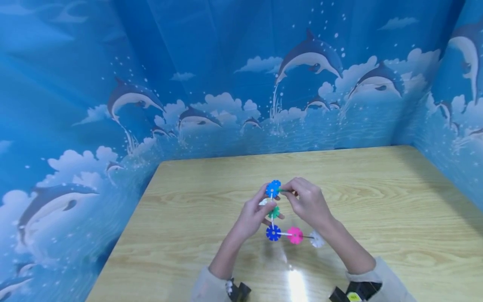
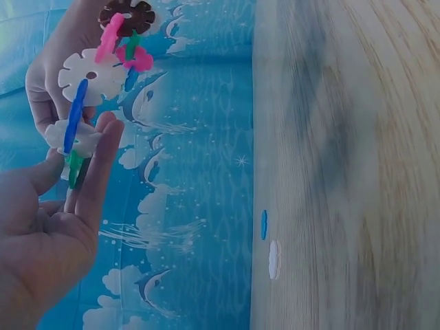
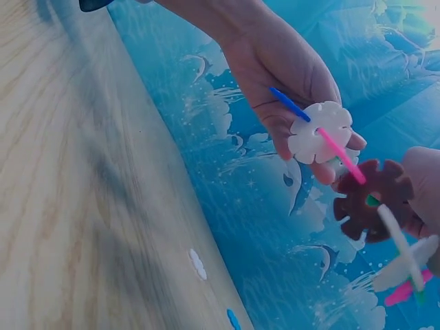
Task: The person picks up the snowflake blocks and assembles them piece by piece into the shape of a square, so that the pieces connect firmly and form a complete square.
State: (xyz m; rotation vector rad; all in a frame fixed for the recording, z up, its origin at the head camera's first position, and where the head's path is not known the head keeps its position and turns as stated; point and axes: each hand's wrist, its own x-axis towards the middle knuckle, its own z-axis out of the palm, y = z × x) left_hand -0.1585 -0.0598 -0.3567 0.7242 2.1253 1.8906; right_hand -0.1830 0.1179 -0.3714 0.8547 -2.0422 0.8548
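A chain of notched plastic building discs is held up over the table. My left hand (image 1: 252, 214) grips its upright part, with the thumb near a green disc (image 1: 273, 212). Two overlapping blue discs (image 1: 272, 189) top the chain; a darker blue disc (image 1: 273, 233) forms the lower corner. From there a pink disc (image 1: 295, 235) and a whitish disc (image 1: 317, 239) extend right, joined by discs seen edge-on. My right hand (image 1: 307, 203) pinches a thin green disc (image 1: 280, 190) against the upper blue ones. In the left wrist view, fingers surround a white disc (image 2: 74, 137).
The wood-grain table (image 1: 196, 188) spreads around both hands. In the left wrist view, a small blue piece (image 2: 264, 224) and a white piece (image 2: 274, 259) lie near the table edge. A blue dolphin-print curtain (image 1: 226, 75) hangs behind and beside the table.
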